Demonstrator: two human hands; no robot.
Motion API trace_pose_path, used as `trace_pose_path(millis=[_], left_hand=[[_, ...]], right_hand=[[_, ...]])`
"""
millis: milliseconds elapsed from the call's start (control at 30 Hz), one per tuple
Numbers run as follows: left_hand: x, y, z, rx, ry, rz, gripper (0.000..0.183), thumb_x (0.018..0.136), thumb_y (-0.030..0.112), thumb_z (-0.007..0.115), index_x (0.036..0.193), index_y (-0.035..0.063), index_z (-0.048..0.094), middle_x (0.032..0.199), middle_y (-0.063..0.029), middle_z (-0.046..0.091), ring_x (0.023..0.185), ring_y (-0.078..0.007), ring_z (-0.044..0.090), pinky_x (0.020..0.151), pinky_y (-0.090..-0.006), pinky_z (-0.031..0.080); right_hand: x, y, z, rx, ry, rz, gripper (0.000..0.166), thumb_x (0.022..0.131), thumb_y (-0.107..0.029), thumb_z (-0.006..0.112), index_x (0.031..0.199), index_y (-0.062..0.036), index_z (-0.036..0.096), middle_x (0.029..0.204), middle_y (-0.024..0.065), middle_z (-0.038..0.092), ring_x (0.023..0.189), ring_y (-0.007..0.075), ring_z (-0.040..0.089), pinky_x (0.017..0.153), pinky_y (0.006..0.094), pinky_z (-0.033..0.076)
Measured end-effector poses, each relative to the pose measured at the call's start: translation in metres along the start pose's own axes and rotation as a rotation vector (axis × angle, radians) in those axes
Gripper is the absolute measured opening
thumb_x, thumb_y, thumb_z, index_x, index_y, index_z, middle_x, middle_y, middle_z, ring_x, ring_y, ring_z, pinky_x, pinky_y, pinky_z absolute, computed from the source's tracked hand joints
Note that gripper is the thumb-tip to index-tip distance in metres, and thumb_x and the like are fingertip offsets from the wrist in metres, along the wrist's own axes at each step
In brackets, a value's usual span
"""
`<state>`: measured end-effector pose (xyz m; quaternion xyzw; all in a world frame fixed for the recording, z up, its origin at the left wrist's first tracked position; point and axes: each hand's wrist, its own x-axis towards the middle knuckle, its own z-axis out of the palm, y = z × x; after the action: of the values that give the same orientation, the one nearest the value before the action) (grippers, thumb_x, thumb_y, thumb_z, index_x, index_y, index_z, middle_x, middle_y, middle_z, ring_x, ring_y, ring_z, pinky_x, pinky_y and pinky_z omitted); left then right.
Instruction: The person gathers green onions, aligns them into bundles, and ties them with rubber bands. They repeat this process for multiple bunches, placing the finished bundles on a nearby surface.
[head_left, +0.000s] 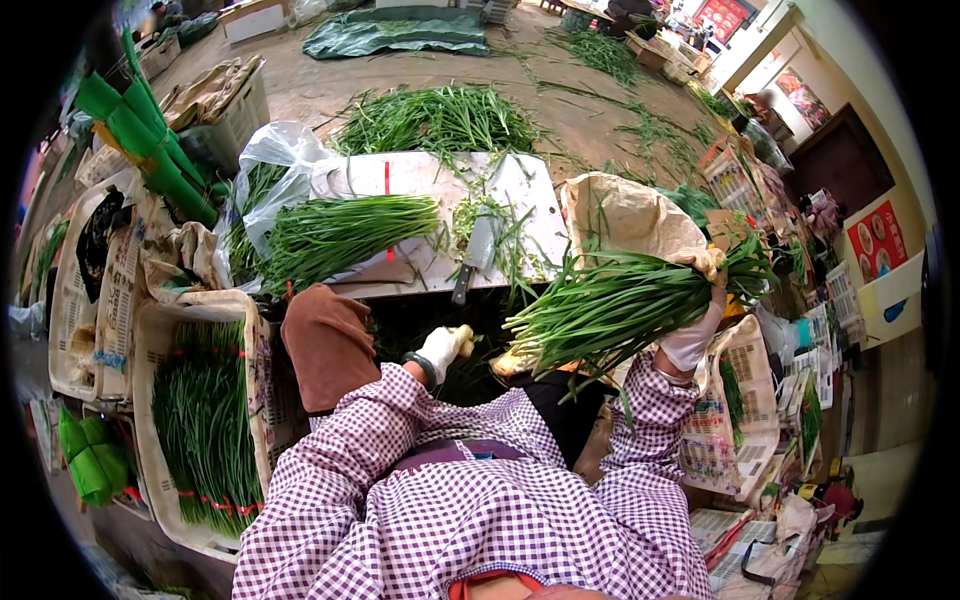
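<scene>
My right hand (694, 319), in a pale glove, grips a loose bunch of garlic chives (615, 304) out to the right. The pale stem ends point left and the leaf tips stick out past the fingers. Low in front of my lap is my gloved left hand (442, 351), fingers curled; whether anything is in them I cannot make out. A white board (529, 195) lies before me with trimmed scraps on it. Across it rests a kitchen knife (481, 244), its black handle over the near edge. Another bunch of garlic chives (352, 229) lies left of the knife.
A plastic crate (255, 360) at my left holds chive bundles tied with red bands. Clear plastic sheeting (281, 154) covers leaves at the board's left end. Beyond the board sits a heap of chives (442, 124). A cloth-lined basket (630, 214) and more crates (750, 420) stand right.
</scene>
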<state>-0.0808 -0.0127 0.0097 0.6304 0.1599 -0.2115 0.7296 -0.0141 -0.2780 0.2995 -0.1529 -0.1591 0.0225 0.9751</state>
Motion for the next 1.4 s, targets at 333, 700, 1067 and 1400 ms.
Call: trace_pose_path(millis=[333, 700, 1067, 1400], left_hand=[[-0.041, 0.035, 0.03, -0.375, 0.061, 0.34, 0.014, 0.073, 0.0, 0.073, 0.084, 0.0032, 0.065, 0.084, -0.0046, 0.065, 0.079, -0.0118, 0.061, 0.07, -0.0235, 0.049], [-0.064, 0.083, 0.064, 0.192, 0.253, 0.937, 0.023, 0.062, 0.002, 0.079, 0.082, 0.0056, 0.068, 0.076, -0.0034, 0.056, 0.073, -0.0169, 0.055, 0.065, -0.0274, 0.045], [-0.056, 0.05, 0.026, 0.949, 0.075, 0.815, 0.009, 0.064, 0.015, 0.073, 0.067, 0.0101, 0.066, 0.069, -0.0056, 0.061, 0.069, -0.0249, 0.058, 0.062, -0.0361, 0.047], [-0.079, 0.119, 0.07, 0.345, 0.326, 0.958, 0.025, 0.064, 0.003, 0.078, 0.085, 0.0024, 0.065, 0.074, -0.0045, 0.056, 0.065, -0.0162, 0.055, 0.06, -0.0272, 0.045]], right_hand=[[0.01, 0.0, -0.014, -0.027, -0.008, -0.026, 0.014, 0.086, -0.008, 0.059, 0.076, -0.0051, 0.05, 0.076, 0.003, 0.05, 0.079, 0.0162, 0.05, 0.085, 0.0323, 0.045], [0.019, 0.015, -0.021, -0.069, 0.016, -0.041, 0.016, 0.089, -0.012, 0.056, 0.075, -0.0038, 0.053, 0.076, 0.0041, 0.053, 0.078, 0.017, 0.051, 0.086, 0.0322, 0.045], [0.026, -0.005, -0.025, -0.045, 0.081, -0.065, 0.019, 0.089, -0.014, 0.059, 0.074, -0.0042, 0.052, 0.074, 0.0032, 0.053, 0.078, 0.0159, 0.052, 0.087, 0.0333, 0.044], [0.026, 0.012, -0.023, 0.022, -0.042, -0.01, 0.011, 0.09, -0.014, 0.056, 0.086, -0.0032, 0.056, 0.074, 0.0027, 0.052, 0.08, 0.0178, 0.051, 0.089, 0.0352, 0.044]])
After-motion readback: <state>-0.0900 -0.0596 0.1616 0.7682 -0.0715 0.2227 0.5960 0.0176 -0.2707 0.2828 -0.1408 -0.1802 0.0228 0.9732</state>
